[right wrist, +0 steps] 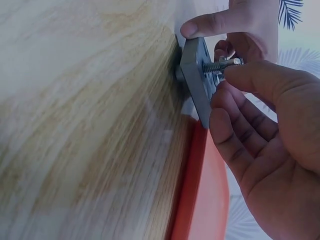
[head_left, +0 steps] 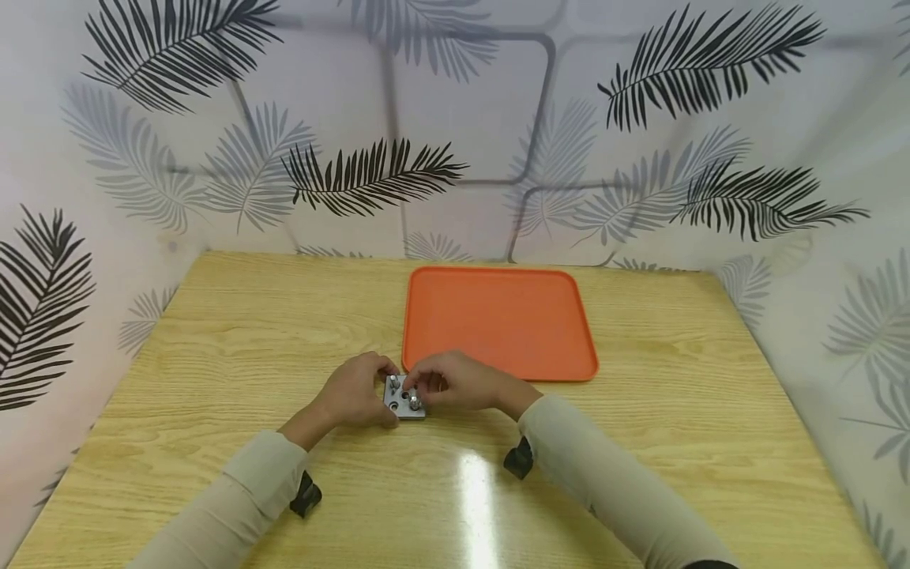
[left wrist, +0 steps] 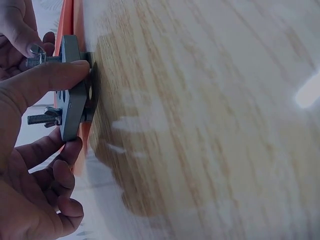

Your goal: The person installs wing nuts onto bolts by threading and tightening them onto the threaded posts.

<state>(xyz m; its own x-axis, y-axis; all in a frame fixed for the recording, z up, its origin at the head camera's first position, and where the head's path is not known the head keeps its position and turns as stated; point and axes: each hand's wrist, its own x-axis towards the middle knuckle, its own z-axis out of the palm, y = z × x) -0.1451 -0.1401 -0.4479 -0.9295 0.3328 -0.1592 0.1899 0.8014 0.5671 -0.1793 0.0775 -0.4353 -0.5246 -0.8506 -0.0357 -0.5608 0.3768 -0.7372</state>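
Note:
A small grey metal plate [head_left: 405,414] with several holes is tilted close over the table. My left hand [head_left: 355,391] grips it by opposite edges, thumb on one side and fingers on the other. Two threaded bolts stand up out of the plate. On one bolt [left wrist: 37,119], a wing nut [left wrist: 52,115] sits down near the plate's face. At the end of the other bolt [right wrist: 215,66], my right hand [head_left: 462,383] pinches a second wing nut [right wrist: 236,61] between thumb and fingers. Bolt heads show under the plate in the left wrist view.
An orange tray [head_left: 501,324] lies on the wood-grain table [head_left: 284,316] just beyond my hands, its near left corner close to the plate. Behind the table hangs a leaf-patterned cloth [head_left: 469,118]. Light glares off the table's front part.

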